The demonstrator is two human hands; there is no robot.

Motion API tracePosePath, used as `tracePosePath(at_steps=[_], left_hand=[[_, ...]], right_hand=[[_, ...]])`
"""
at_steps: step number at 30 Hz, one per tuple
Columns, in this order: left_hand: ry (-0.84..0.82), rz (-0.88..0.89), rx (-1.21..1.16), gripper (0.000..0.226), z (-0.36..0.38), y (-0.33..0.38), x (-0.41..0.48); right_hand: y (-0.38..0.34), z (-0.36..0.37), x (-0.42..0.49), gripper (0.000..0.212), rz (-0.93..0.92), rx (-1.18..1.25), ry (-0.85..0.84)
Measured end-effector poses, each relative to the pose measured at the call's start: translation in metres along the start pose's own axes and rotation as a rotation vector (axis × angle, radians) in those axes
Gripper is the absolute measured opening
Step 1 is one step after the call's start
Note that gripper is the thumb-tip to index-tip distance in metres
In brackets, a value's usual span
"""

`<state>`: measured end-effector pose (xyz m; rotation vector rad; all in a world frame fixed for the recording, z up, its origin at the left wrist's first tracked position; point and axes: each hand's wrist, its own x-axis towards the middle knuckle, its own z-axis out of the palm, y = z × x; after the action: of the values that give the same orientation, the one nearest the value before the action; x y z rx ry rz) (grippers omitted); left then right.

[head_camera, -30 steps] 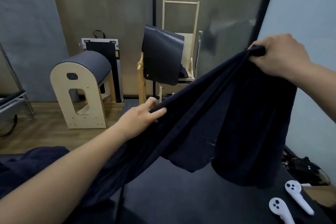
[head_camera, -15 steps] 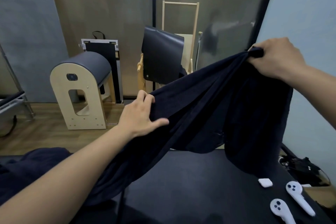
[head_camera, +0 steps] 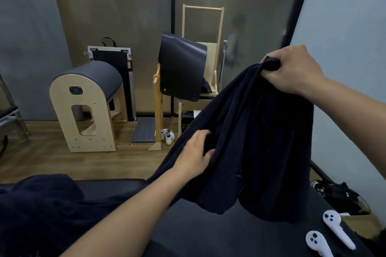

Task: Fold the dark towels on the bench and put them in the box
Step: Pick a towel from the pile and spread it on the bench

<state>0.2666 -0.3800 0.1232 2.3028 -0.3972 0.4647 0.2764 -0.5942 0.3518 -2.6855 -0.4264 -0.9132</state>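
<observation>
A dark navy towel (head_camera: 257,142) hangs in the air over the black bench (head_camera: 200,233). My right hand (head_camera: 292,71) pinches its top corner, held high at the right. Lower down, my left hand (head_camera: 194,154) grips the towel's left edge, with the fingers curled into the cloth. The towel's lower hem dangles just above the bench top. A heap of more dark towels (head_camera: 41,204) lies on the bench at the lower left. No box can be made out for certain.
Two white controllers (head_camera: 328,233) lie on the bench at the lower right. A black bag (head_camera: 342,196) sits on the floor past the bench's right edge. Beyond the bench stand a wooden barrel (head_camera: 85,106), a wooden chair frame (head_camera: 188,81) and a pair of shoes (head_camera: 167,135).
My left hand has slid down and to the right along the towel's edge. My right hand has dropped slightly. The towel now hangs more bunched and vertical.
</observation>
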Motion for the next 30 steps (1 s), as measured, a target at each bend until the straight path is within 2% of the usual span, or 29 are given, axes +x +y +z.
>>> tracePosePath(at_steps=[2,5,8,12,18,21,23,25,27,28,30], left_hand=[[0.025,-0.066,-0.079,0.052,0.006,-0.001,0.005],[0.069,-0.12,-0.105,0.047,0.001,-0.005,0.012],[0.007,-0.117,-0.119,0.015,-0.008,-0.009,0.018],[-0.067,-0.106,-0.262,0.033,-0.019,-0.01,0.014],[-0.072,-0.057,-0.378,0.032,-0.026,-0.006,-0.002],[-0.061,-0.067,-0.404,0.035,-0.038,-0.003,-0.006],[-0.046,-0.088,-0.386,0.038,-0.047,-0.002,-0.009],[0.002,-0.144,-0.38,0.035,-0.058,-0.002,-0.011],[0.12,-0.15,-0.38,0.025,-0.069,-0.001,-0.014],[0.215,-0.092,-0.349,0.02,-0.072,0.0,-0.016],[0.344,0.153,-0.151,0.014,-0.072,0.007,-0.021]], right_hand=[[0.0,0.0,-0.002,0.014,-0.035,0.034,-0.003],[0.003,-0.001,-0.004,0.013,-0.043,0.062,-0.002],[0.007,0.0,-0.005,0.012,-0.038,0.058,-0.007],[0.006,0.002,-0.005,0.011,-0.07,0.04,-0.017],[0.001,0.005,-0.004,0.008,-0.104,0.0,-0.064],[0.004,0.008,-0.004,0.025,-0.068,-0.011,-0.077],[0.005,0.011,-0.004,0.019,-0.062,-0.004,-0.089],[0.005,0.013,-0.003,0.016,-0.065,0.007,-0.103],[0.003,0.016,-0.002,0.016,-0.065,-0.003,-0.125],[0.001,0.017,-0.002,0.015,-0.061,-0.013,-0.14],[-0.002,0.02,-0.001,0.018,-0.044,-0.017,-0.153]])
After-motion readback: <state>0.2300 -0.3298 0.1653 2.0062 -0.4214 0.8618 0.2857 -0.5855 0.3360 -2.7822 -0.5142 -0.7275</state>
